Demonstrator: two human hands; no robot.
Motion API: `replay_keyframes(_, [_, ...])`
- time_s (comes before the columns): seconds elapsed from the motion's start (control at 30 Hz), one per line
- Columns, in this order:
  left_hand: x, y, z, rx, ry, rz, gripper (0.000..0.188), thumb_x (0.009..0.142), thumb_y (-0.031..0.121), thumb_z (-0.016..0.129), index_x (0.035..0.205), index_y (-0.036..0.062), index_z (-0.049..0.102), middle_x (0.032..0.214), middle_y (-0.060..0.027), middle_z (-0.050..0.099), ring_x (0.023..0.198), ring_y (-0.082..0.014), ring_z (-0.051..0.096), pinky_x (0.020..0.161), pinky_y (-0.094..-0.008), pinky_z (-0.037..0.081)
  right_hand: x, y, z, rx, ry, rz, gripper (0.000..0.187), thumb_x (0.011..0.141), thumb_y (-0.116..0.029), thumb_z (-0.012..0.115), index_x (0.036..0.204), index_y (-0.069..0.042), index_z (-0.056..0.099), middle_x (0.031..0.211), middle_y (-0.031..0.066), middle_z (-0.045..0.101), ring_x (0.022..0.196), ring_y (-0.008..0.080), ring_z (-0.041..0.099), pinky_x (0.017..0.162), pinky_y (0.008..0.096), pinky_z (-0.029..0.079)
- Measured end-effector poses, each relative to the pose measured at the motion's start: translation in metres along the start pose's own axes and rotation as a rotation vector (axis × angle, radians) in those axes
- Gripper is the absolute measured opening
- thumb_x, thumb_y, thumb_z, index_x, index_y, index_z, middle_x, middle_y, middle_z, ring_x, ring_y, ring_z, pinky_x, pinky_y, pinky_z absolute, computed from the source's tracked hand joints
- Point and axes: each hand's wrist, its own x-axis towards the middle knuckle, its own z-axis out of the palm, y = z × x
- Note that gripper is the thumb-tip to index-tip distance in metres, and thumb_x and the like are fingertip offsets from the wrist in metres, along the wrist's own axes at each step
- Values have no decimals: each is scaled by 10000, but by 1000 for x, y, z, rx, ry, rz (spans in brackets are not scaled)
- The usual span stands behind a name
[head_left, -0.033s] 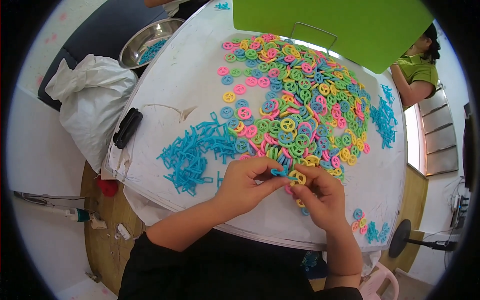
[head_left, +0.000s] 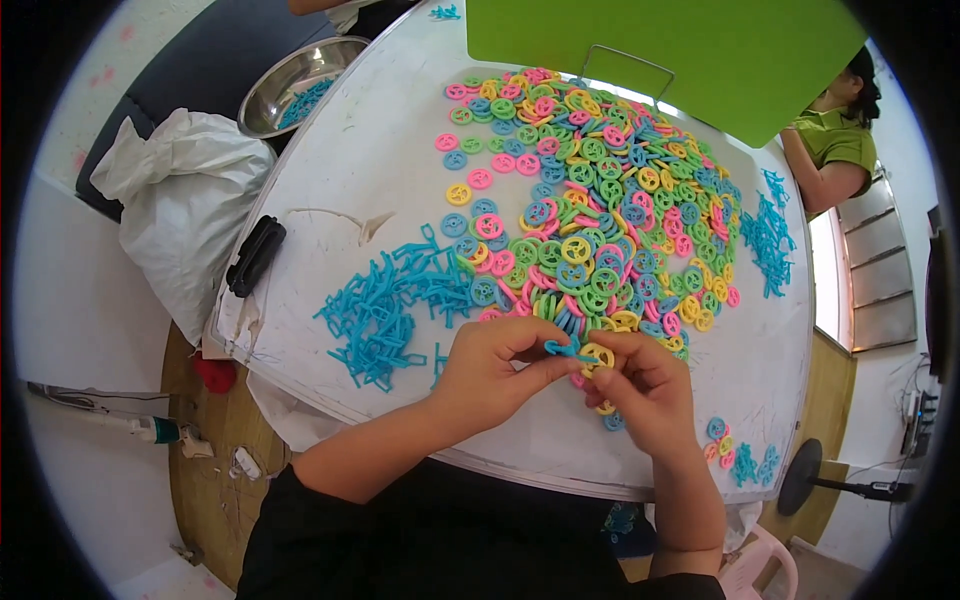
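My left hand (head_left: 497, 372) pinches a small blue plastic Y-shaped piece (head_left: 562, 349) between thumb and fingers. Facing it, my right hand (head_left: 648, 392) grips a yellow spoked plastic wheel (head_left: 598, 356) by its edge. The blue piece's tip meets the wheel near its middle; whether it passes through a hole is too small to tell. Just beyond both hands spreads a big heap of pink, green, yellow and blue wheels (head_left: 600, 250). A pile of similar blue plastic pieces (head_left: 375, 320) lies left of my left hand. A few wheels show partly hidden under my right hand.
A green board (head_left: 640, 60) with a wire handle stands behind the heap. More blue pieces (head_left: 768, 245) lie at the right, near a seated person in green (head_left: 838, 150). At the left are a black object (head_left: 256, 256), a metal bowl (head_left: 262, 92) and a white sack (head_left: 185, 200).
My right hand has shifted very slightly to the right with the yellow wheel, and the blue piece has tilted a little. The rest looks unchanged.
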Motion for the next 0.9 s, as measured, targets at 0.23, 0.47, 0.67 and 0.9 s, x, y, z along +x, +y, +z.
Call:
replay_keyframes(0.23, [1, 2, -4, 537, 20, 516, 252, 823, 25, 795, 1064, 55, 728, 912, -80, 731, 809, -127, 681, 666, -288, 516, -2, 0, -4, 22, -101, 118, 338, 1002, -46, 578, 1336, 11, 589, 879, 30, 676, 733, 104, 641, 677, 236, 523])
replay_keyframes(0.47, [8, 6, -15, 87, -202, -84, 236, 916, 83, 738, 1145, 44, 695, 861, -28, 658, 759, -80, 617, 654, -277, 501, 1, -1, -8, 84, -16, 19, 447, 974, -34, 610, 1415, -17, 540, 948, 27, 608, 905, 103, 603, 769, 260, 514])
replay_keyframes(0.67, [8, -2, -12, 38, -415, 45, 305, 936, 75, 707, 1230, 42, 633, 922, 2, 640, 792, -56, 578, 700, -244, 469, 12, -7, -12, -469, -203, -558, 393, 887, 45, 673, 1271, -1, 603, 1015, 79, 645, 897, 148, 622, 754, 276, 526])
replay_keyframes(0.9, [7, 5, -11, -116, -336, -105, 378, 926, 75, 710, 1278, 51, 572, 985, -29, 660, 881, -118, 616, 759, -293, 500, 1, 0, -6, 154, -6, 57, 199, 820, 103, 689, 986, -6, 674, 1001, 108, 662, 797, 199, 663, 678, 290, 536])
